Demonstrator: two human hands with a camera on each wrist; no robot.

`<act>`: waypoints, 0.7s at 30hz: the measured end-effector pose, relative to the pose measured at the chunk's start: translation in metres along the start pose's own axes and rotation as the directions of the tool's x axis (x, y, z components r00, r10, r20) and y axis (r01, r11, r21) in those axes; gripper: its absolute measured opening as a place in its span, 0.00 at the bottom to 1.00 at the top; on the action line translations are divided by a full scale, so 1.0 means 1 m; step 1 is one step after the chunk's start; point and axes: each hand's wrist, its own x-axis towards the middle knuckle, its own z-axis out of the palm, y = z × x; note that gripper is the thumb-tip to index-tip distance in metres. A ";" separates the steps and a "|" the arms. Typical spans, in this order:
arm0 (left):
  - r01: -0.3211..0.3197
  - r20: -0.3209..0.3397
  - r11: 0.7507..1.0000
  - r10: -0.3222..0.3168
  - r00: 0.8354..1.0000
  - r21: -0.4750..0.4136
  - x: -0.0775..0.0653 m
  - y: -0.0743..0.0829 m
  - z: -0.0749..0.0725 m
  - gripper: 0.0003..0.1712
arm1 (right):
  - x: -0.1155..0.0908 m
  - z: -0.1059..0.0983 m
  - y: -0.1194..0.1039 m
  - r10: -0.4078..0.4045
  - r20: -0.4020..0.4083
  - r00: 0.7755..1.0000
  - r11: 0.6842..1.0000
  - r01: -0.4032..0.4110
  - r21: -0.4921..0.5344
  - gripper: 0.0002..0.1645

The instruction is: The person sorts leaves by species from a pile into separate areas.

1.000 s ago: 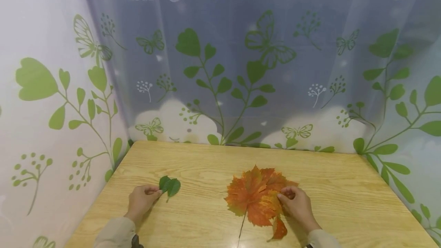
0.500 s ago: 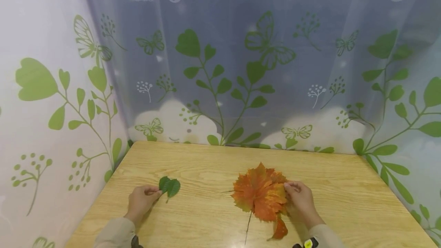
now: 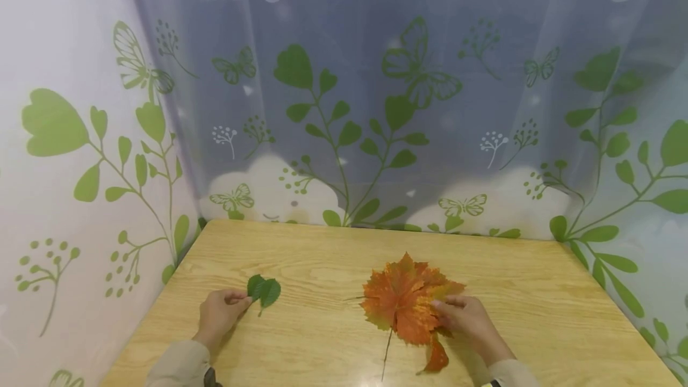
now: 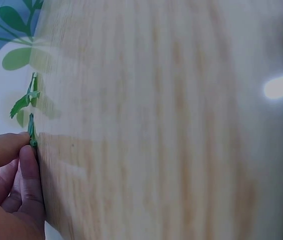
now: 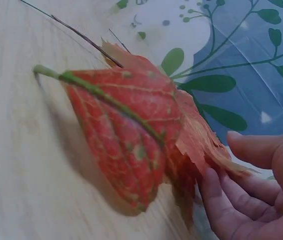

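My left hand (image 3: 220,312) pinches the edge of a small pair of green leaves (image 3: 270,293) at the left of the table. In the left wrist view the green leaves (image 4: 24,104) appear nearly edge-on beside the thumb and forefinger. On the right, a cluster of large orange leaves (image 3: 398,297) lies spread with a dark stem toward me. My right hand (image 3: 467,318) holds the right edge of an orange leaf, thumb above and fingers beneath. In the right wrist view, a red leaf (image 5: 126,130) with a green stem stands in front of the cluster.
The wooden table (image 3: 312,261) fills the lower view. A printed curtain (image 3: 344,106) with leaves and butterflies stands along its back edge and both sides. Wood surface shows between the green leaves and the orange cluster.
The orange cluster shifted slightly right and away, then stayed. My right hand drew back from the leaf's edge, then moved left and lower over it. My left hand kept its pinch.
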 end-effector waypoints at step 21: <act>0.008 0.007 1.000 -0.008 1.000 0.013 -0.002 0.002 -0.001 0.13 | -0.001 0.013 -0.001 -0.034 -0.086 0.996 0.986 0.048 0.160 0.22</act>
